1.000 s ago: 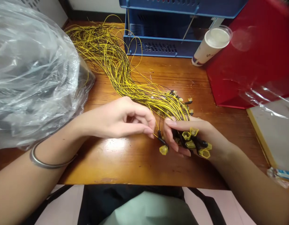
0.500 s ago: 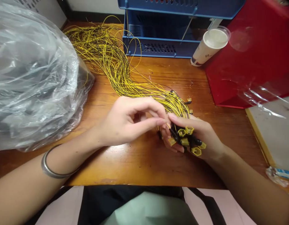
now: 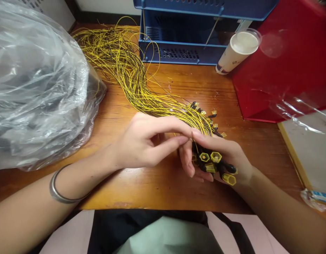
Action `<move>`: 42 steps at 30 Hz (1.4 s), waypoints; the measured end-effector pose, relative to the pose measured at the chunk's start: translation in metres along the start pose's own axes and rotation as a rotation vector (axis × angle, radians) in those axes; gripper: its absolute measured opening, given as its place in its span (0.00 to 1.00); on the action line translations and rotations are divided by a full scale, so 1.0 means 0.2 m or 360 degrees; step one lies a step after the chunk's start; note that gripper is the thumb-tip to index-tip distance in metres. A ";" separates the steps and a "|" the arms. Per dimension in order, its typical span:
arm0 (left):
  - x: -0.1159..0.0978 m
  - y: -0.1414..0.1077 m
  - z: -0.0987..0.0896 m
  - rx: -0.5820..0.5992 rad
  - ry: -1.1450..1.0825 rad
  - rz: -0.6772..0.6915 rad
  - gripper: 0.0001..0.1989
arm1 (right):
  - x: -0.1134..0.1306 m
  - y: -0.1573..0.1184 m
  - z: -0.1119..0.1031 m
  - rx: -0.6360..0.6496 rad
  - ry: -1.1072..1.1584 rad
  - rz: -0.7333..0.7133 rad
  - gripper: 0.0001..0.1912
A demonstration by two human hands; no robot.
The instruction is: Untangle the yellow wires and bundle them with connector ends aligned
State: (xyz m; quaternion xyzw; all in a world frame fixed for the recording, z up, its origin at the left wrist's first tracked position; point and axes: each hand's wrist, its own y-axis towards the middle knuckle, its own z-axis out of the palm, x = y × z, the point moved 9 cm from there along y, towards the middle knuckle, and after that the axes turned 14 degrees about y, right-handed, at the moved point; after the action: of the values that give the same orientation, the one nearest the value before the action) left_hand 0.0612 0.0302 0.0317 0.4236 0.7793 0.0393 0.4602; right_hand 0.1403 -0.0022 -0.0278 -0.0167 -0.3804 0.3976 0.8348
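Note:
My right hand [image 3: 228, 150] is closed around the end of a thick bundle of yellow and black wires [image 3: 141, 95]. Out of its grip stick several black-sleeved ends with yellow hexagonal caps [image 3: 204, 157], pointing toward me. My left hand [image 3: 149, 141] has its thumb and forefinger pinched together beside my right thumb, on a thin wire; its fingertips hide most of that wire. The rest of the bundle trails away over the table to the back left. More capped ends [image 3: 214, 114] lie on the wood just behind my right hand.
A large clear plastic bag [image 3: 43, 91] fills the left side. Blue stacked trays [image 3: 178, 53] stand at the back, with a paper cup [image 3: 238, 51] beside them. To the right are a red panel [image 3: 284, 63] and a pale board [image 3: 308, 148]. The wooden table [image 3: 152, 190] ends near my lap.
The capped ends in my right hand have shifted slightly right and toward me. My left fingertips have moved a little right, up against my right thumb. More capped ends show behind the hand.

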 end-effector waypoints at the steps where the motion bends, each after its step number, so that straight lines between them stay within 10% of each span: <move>1: -0.01 0.00 -0.01 -0.0020 0.0051 0.0030 0.08 | 0.00 0.00 0.00 0.0009 0.0000 0.0003 0.22; 13: -0.04 -0.01 -0.09 -0.0298 0.0238 0.0100 0.07 | -0.04 0.00 -0.01 -0.0036 0.0067 0.0131 0.17; 23: 0.07 -0.02 0.01 -0.0024 0.0094 -0.0142 0.06 | -0.07 0.00 -0.01 0.0054 0.0185 0.0197 0.21; 37: 0.09 -0.03 0.13 0.0462 0.0288 -0.0078 0.33 | -0.17 -0.02 0.05 0.0198 0.0179 0.0477 0.19; 42: 0.08 -0.04 0.14 0.0539 0.0247 -0.0041 0.23 | -0.28 -0.05 0.07 0.0217 0.0330 0.0576 0.19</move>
State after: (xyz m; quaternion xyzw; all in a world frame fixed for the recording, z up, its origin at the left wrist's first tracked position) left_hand 0.0733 0.0275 0.0017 0.4806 0.8133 -0.0657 0.3214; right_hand 0.1166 -0.0511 -0.0494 -0.0689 -0.2556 0.5619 0.7837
